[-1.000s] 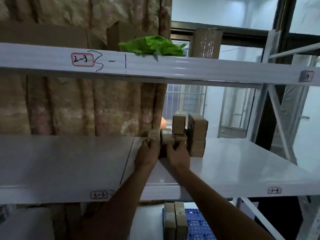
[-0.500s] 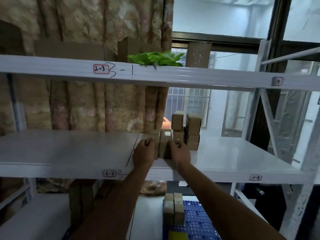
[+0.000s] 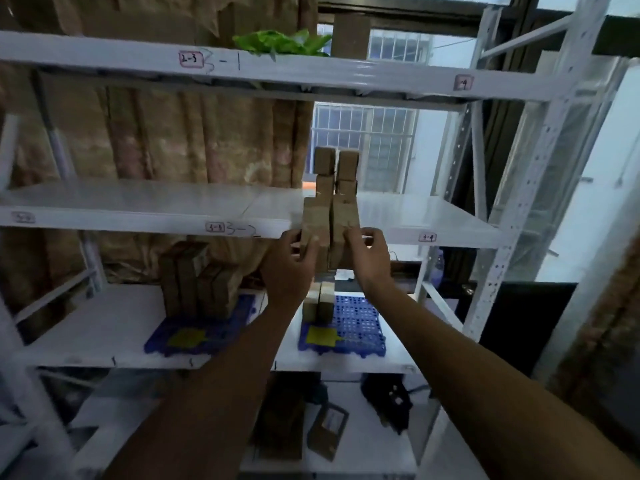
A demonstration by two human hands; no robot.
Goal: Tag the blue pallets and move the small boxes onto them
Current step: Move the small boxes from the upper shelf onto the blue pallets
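Since a second ago the boxes are coming off the middle shelf (image 3: 145, 216) — both hands are now carrying them out past its front edge, clear of the surface, whereas before they were being gathered on the shelf itself. Judgement: pick-up done, transfer down to a pallet is the step in hand.

Lower shelf (image 3: 104, 327): left pallet (image 3: 162, 341) is bearing a full stack, yellow tag showing; right pallet (image 3: 360, 327) is tagged too, holding only a pair of boxes (image 3: 318, 303) — mostly bare grid, likely destination.

Held boxes (image 3: 329, 226): small brown cartons, upright, pressed side by side. Left hand (image 3: 287, 268) is clasping the left side, right hand (image 3: 369, 258) the right. Four more boxes (image 3: 336, 174) are remaining stacked at the shelf's back.
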